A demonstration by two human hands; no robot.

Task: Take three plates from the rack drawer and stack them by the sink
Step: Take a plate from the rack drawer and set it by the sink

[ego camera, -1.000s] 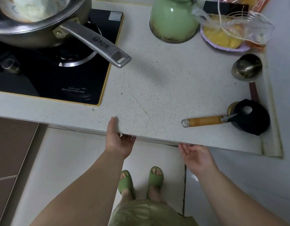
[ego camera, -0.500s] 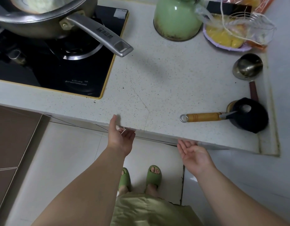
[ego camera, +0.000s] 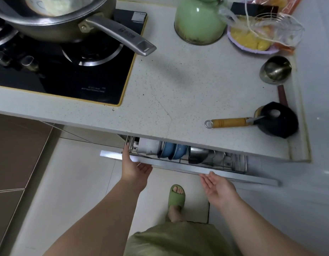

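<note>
The rack drawer [ego camera: 187,166], shut under the counter [ego camera: 178,100] edge half a second ago, now stands partly pulled out, so blue plates [ego camera: 172,151] show on edge in its wire rack, between a white dish [ego camera: 148,147] and steel bowls [ego camera: 198,155]; none has been lifted yet, and the drawer probably needs to come further out before one can be. The left hand [ego camera: 134,169] grips the drawer's front strip near its left end, thumb above and fingers curled beneath. The right hand [ego camera: 217,185] is palm up with relaxed, nearly straight fingers just touching the strip's underside further right, holding nothing.
</note>
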